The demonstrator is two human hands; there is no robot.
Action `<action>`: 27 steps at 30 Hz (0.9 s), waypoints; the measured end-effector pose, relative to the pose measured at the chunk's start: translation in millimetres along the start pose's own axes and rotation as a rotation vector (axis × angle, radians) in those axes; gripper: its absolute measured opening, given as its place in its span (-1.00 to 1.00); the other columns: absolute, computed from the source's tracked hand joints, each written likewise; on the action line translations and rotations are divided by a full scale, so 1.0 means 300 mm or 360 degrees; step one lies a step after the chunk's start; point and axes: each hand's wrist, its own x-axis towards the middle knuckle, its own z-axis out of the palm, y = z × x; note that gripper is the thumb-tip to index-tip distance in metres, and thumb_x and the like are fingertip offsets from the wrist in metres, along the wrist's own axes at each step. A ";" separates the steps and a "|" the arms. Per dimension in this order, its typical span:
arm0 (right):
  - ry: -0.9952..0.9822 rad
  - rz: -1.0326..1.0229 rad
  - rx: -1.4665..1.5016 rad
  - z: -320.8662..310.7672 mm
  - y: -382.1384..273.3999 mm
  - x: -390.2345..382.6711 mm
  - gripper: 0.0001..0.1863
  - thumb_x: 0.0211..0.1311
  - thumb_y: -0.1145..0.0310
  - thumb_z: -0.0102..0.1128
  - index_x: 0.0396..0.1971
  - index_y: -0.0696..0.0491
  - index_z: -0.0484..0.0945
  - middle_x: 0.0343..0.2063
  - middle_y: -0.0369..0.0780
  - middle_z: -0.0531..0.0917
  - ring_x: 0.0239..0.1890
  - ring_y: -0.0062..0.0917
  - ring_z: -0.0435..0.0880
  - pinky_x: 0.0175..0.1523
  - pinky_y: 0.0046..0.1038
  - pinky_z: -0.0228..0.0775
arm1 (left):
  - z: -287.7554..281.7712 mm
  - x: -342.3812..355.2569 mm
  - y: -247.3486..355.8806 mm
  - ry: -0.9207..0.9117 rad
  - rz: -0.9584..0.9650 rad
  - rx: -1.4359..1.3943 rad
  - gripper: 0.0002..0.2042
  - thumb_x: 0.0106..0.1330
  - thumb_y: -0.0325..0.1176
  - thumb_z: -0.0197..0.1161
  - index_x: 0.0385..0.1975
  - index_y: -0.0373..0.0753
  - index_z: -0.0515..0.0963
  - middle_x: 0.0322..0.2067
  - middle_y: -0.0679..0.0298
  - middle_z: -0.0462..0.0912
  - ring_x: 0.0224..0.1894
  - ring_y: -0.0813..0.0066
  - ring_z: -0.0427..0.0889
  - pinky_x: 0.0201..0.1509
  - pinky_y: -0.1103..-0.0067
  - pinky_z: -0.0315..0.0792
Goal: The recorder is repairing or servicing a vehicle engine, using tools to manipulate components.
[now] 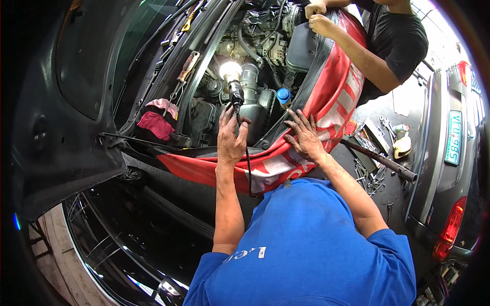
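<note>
My left hand (232,140) grips the lower end of a lit work light (236,93), and its black cord hangs down past my wrist. The glowing bulb points into the engine bay, near a ribbed intake hose (249,80). My right hand (307,136) lies with fingers spread on the red-and-white cover (273,164) draped over the car's front edge. A little beyond those fingertips is a blue cap (284,96). Black housings (258,109) and other engine parts lie beneath the lamp.
A co-worker in black (395,48) leans on the far right edge of the bay. Tools and a screwdriver (189,66) lie along the windshield side beside a pink rag (157,125). Wrenches (370,176) and a metal pipe (383,162) are at right, near a parked grey vehicle (434,153).
</note>
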 end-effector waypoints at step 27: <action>-0.0007 -0.0036 0.0020 0.004 -0.010 -0.006 -0.50 0.27 0.04 0.06 0.13 -0.02 0.38 0.36 -0.21 0.16 0.43 -0.24 0.02 0.43 0.01 -0.27 | 0.039 -0.251 -0.162 0.0337 -0.0508 -0.0089 -0.75 0.14 -0.50 0.03 -0.18 -0.29 0.51 -0.10 -0.01 0.47 0.03 -0.02 0.40 0.19 0.25 0.26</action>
